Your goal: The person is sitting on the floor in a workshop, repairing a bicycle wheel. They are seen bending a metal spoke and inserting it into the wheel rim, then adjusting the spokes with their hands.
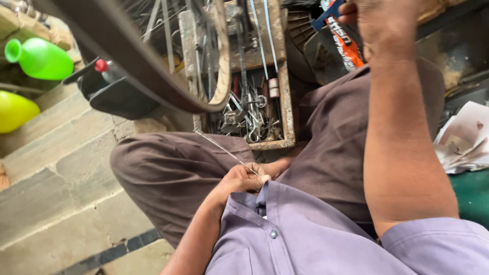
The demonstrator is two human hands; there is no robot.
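Observation:
My left hand (243, 180) rests on my lap, fingers closed around the lower end of a thin metal spoke (221, 149) that slants up toward a bicycle wheel rim (153, 76). My right hand (379, 20) is raised at the top of the view, gripping a tool with a blue handle (328, 14); its working end is hidden behind the hand. An orange and white can (346, 43) lies just beneath that hand. I sit cross-legged in brown trousers and a lilac shirt.
A worn wooden toolbox (285, 107) full of wrenches and metal tools sits in front of my knees. A green bottle (41, 58) and a yellow-green one (15, 109) lie at the left above concrete steps. Crumpled papers (463, 137) lie at the right.

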